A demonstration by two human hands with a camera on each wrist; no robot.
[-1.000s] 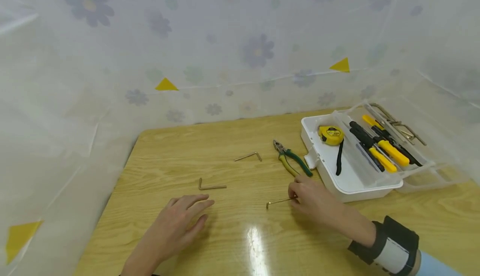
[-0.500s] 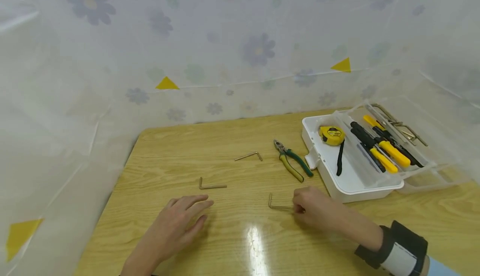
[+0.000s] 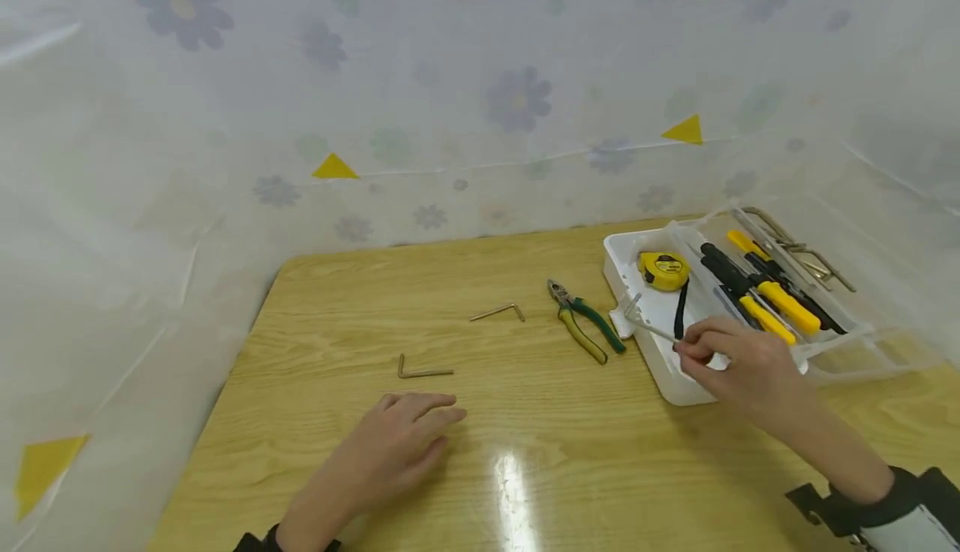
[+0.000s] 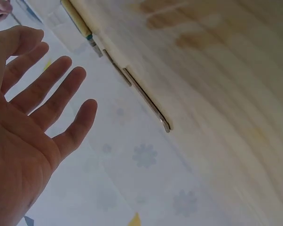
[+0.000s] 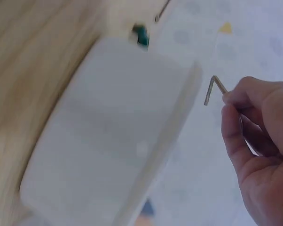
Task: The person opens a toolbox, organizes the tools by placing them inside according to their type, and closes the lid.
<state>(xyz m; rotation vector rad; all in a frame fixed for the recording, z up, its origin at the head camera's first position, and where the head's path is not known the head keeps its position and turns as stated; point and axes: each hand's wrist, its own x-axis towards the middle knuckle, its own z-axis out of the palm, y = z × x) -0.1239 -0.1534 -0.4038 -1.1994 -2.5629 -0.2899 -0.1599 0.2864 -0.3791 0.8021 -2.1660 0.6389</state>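
Between thumb and fingers, my right hand (image 3: 738,362) pinches a brass-coloured hex key (image 3: 651,328) by its long arm, above the near left part of the white toolbox (image 3: 681,392). The right wrist view shows the bent end of this hex key (image 5: 211,87) sticking out past the fingertips. My left hand (image 3: 405,439) is held low over the table with fingers loosely spread and nothing in them. Just beyond it lies a second hex key (image 3: 426,373), and farther back a third hex key (image 3: 498,312). Pliers (image 3: 581,318) with green handles lie left of the toolbox.
Inside the toolbox are a yellow tape measure (image 3: 663,270) with a black strap and several yellow-and-black tools (image 3: 765,289). Its transparent lid (image 3: 873,348) stands open at the right, with larger hex keys (image 3: 798,248) beside the tools. Flower-patterned sheeting (image 3: 465,118) rises behind the table.
My right hand has lifted the hex key off the table and carried it right, over the toolbox. My left hand has shifted slightly right.
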